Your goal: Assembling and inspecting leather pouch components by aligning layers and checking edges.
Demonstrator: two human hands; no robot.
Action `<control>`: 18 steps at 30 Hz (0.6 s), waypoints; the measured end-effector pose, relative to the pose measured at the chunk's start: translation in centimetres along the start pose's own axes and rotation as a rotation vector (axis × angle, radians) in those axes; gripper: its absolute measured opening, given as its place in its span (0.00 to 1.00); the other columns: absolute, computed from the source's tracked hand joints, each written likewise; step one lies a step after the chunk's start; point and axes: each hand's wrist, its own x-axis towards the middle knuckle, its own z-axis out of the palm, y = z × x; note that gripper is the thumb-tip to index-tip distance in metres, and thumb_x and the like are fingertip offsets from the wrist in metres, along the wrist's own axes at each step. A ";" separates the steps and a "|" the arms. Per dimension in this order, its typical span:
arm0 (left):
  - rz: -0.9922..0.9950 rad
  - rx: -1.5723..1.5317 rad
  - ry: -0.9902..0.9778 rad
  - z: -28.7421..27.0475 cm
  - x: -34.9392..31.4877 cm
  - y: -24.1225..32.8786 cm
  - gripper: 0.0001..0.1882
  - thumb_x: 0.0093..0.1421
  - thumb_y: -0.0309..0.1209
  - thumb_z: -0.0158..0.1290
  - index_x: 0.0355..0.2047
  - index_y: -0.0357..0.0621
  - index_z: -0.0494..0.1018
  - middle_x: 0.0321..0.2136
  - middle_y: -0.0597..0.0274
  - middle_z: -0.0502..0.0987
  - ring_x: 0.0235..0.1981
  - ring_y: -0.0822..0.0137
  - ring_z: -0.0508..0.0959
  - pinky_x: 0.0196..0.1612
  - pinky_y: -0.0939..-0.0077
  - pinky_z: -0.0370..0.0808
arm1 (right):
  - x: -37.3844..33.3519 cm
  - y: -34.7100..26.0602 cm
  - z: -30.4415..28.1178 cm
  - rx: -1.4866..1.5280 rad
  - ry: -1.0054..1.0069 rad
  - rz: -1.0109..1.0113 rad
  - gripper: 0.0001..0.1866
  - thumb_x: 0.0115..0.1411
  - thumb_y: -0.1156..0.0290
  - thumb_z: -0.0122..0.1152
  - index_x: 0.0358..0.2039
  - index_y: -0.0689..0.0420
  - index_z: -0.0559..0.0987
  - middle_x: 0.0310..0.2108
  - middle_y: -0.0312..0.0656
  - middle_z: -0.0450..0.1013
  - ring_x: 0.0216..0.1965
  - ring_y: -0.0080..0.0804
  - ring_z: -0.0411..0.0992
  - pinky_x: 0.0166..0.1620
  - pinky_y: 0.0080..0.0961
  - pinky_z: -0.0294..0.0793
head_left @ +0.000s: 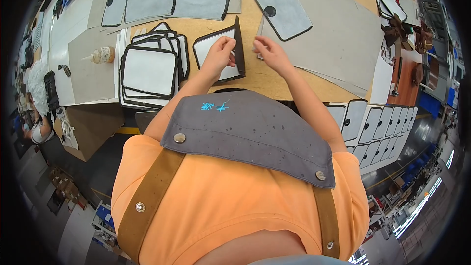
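A white panel with black edging (pixel 203 49) lies on the table in front of me, its dark right side standing up as a raised flap (pixel 239 51). My left hand (pixel 221 55) is closed over this panel, its fingers curled by the flap; the exact grip is partly hidden. To the right of the flap, my right hand (pixel 271 53) hovers with loosely bent fingers apart, and nothing shows in it. It is close to the near left corner of a grey board (pixel 333 34). On that board rests a black-edged white panel (pixel 287 12) with a black round spot.
Left of my hands sits a stack of black-edged white panels (pixel 149 71). A small glue bottle (pixel 103 55) lies farther left. Several spotted panels (pixel 152 5) line the far side. More panels (pixel 375 122) stand in rows at lower right, beside the table.
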 end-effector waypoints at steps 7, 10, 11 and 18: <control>-0.004 0.005 -0.111 2.6 0.3 -1.5 0.08 0.61 0.34 0.47 0.37 0.44 0.68 0.29 0.68 0.70 0.30 0.77 0.71 0.33 0.82 0.69 | -1.1 -0.1 2.3 0.640 -0.179 0.124 0.14 0.62 0.60 0.48 0.35 0.60 0.72 0.31 0.34 0.70 0.35 0.20 0.66 0.36 0.18 0.66; 0.090 0.131 -0.136 2.0 0.8 -2.2 0.11 0.59 0.33 0.49 0.39 0.42 0.67 0.32 0.66 0.70 0.31 0.75 0.71 0.34 0.81 0.69 | -0.9 0.9 1.7 0.671 -0.152 0.142 0.16 0.63 0.60 0.46 0.39 0.61 0.72 0.33 0.36 0.71 0.36 0.20 0.67 0.39 0.18 0.67; 0.220 0.313 -0.040 1.5 1.0 -2.5 0.13 0.58 0.33 0.51 0.40 0.41 0.67 0.34 0.63 0.69 0.33 0.72 0.71 0.35 0.79 0.70 | -1.1 0.6 1.4 0.805 -0.117 0.219 0.16 0.64 0.60 0.45 0.41 0.60 0.72 0.35 0.36 0.72 0.37 0.20 0.68 0.39 0.18 0.67; 0.564 0.834 0.051 1.6 0.3 -2.9 0.21 0.54 0.38 0.56 0.43 0.40 0.65 0.45 0.52 0.62 0.46 0.60 0.67 0.42 0.70 0.69 | -1.9 0.2 1.2 1.123 -0.104 0.384 0.18 0.64 0.58 0.44 0.44 0.58 0.71 0.38 0.35 0.71 0.36 0.22 0.69 0.40 0.20 0.68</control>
